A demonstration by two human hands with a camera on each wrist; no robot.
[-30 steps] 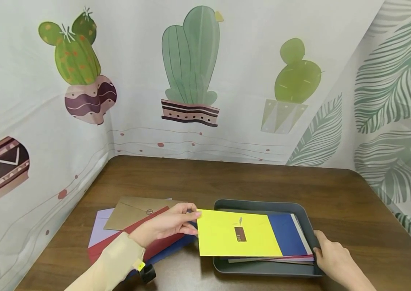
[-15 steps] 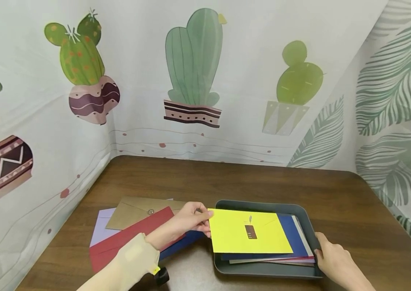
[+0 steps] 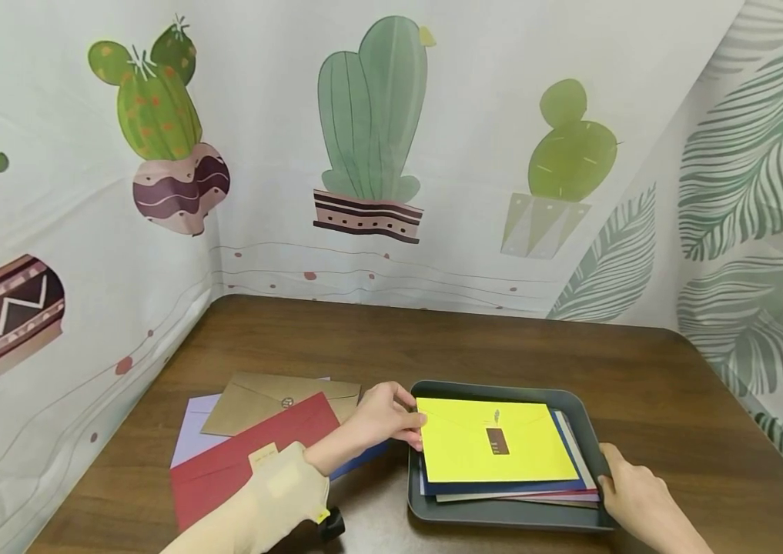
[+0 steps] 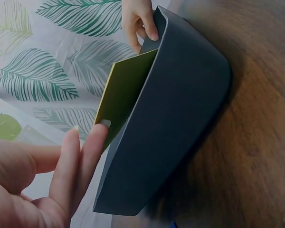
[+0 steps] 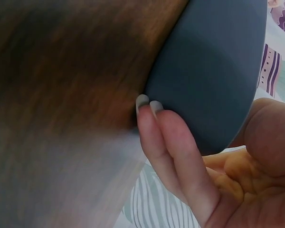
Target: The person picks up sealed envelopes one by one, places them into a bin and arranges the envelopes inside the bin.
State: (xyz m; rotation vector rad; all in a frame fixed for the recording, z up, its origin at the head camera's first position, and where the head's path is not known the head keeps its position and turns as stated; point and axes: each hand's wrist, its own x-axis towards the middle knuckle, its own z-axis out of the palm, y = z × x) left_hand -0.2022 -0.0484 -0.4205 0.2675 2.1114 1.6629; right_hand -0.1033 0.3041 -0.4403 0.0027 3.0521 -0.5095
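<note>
A bright yellow envelope (image 3: 460, 454) with a small brown label lies over the grey tray (image 3: 502, 517). My left hand (image 3: 386, 415) pinches its left edge between thumb and fingers. From the left wrist view, that edge of the envelope (image 4: 126, 92) slants up past the tray rim, with two fingertips at its underside. Beneath it in the tray, a dark blue envelope (image 3: 474, 488) and several paler ones show only along their edges. My right hand (image 3: 639, 488) grips the tray's right rim; the right wrist view shows two fingertips against the outer wall (image 5: 204, 71).
Left of the tray, a loose pile holds a red envelope (image 3: 225, 469), a brown envelope (image 3: 252, 404), a lilac envelope (image 3: 190, 427) and a blue one (image 3: 359, 458) partly under my left arm. A cactus-print cloth (image 3: 266, 192) hangs behind the wooden table (image 3: 391, 338).
My left hand has carried the yellow envelope rightward, and it now sits over the tray, covering most of the blue envelope. My right hand has stayed on the tray rim.
</note>
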